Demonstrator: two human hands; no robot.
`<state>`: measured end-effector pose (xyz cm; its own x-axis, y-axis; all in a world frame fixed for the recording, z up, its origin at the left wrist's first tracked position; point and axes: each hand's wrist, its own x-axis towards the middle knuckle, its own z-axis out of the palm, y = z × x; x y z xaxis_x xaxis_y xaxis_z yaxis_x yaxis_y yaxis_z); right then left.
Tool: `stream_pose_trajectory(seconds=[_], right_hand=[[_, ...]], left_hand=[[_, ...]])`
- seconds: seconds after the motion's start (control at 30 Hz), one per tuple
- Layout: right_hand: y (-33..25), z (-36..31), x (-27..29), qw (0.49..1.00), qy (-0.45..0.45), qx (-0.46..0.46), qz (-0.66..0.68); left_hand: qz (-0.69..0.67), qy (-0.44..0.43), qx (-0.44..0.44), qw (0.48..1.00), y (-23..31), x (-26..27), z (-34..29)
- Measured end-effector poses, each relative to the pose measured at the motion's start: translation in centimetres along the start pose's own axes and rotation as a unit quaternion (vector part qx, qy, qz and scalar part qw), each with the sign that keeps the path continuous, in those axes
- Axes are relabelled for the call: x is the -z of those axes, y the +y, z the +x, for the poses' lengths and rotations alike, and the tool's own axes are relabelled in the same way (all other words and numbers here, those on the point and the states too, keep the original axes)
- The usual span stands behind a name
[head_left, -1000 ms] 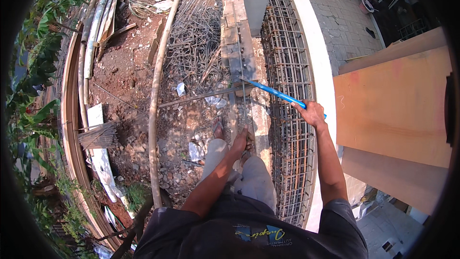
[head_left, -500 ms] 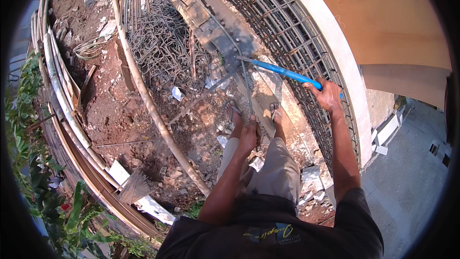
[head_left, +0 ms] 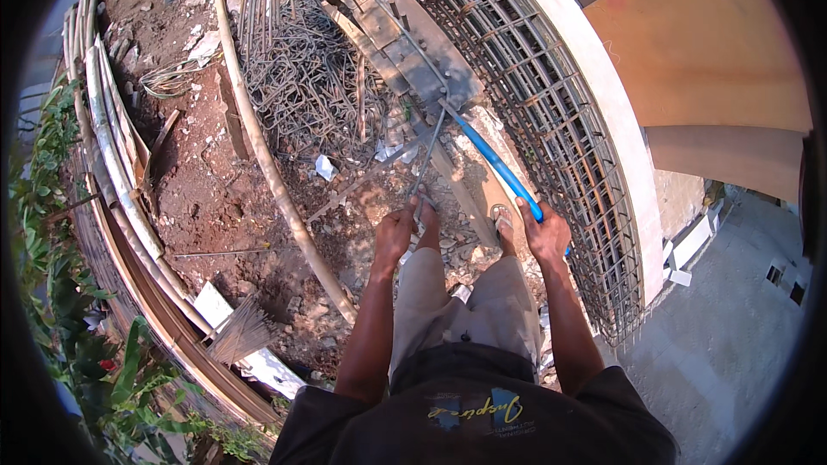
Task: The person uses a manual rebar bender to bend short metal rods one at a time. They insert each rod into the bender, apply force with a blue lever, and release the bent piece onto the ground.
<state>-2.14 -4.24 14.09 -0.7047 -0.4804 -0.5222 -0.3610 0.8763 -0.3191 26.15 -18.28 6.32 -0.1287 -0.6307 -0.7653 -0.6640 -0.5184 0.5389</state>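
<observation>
While the two hands are apart from each other, each is clamped on something of its own. The left hand (head_left: 395, 235) is closed around the near end of a thin metal rod (head_left: 430, 148), just above the left foot. The right hand (head_left: 549, 232) grips a blue-handled tool (head_left: 494, 158) low on its length, the thumb lying along the handle and the handle's end showing past the fist.

The rod runs up from the left hand to the near end of a wooden surface (head_left: 429, 41), makes an angle there beside short upright pegs, and carries on along the boards. The tool's metal tip meets the rod at that angle; how it is hooked is too small to tell.

To the left of the surface lies a tangled heap of bent bars (head_left: 306, 77), with long straight bars (head_left: 263, 0) behind it. A pale pole (head_left: 258, 133) crosses the reddish ground farther left, and a bundle of thin rods (head_left: 243, 331) rests near the plants (head_left: 43, 232). To the right, a long cage of tied bars (head_left: 534, 95) stands alongside a whitish wall (head_left: 607, 120), with an orange-tan panel (head_left: 706, 43) beyond it.
</observation>
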Motion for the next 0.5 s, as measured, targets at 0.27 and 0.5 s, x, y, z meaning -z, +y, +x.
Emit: stream_pose_trajectory(seconds=[0.27, 0.5], right_hand=[[2.5, 3.4, 2.4, 0.984, -0.081, 0.16, -0.024], [3.9, 4.4, 1.6, 0.981, -0.149, 0.118, 0.04]], left_hand=[[-0.005, 0.164, 0.01, 0.986, -0.4, -2.5, -0.5], [-0.007, 0.188, 0.065, 0.98, -0.6, -3.6, -0.7]])
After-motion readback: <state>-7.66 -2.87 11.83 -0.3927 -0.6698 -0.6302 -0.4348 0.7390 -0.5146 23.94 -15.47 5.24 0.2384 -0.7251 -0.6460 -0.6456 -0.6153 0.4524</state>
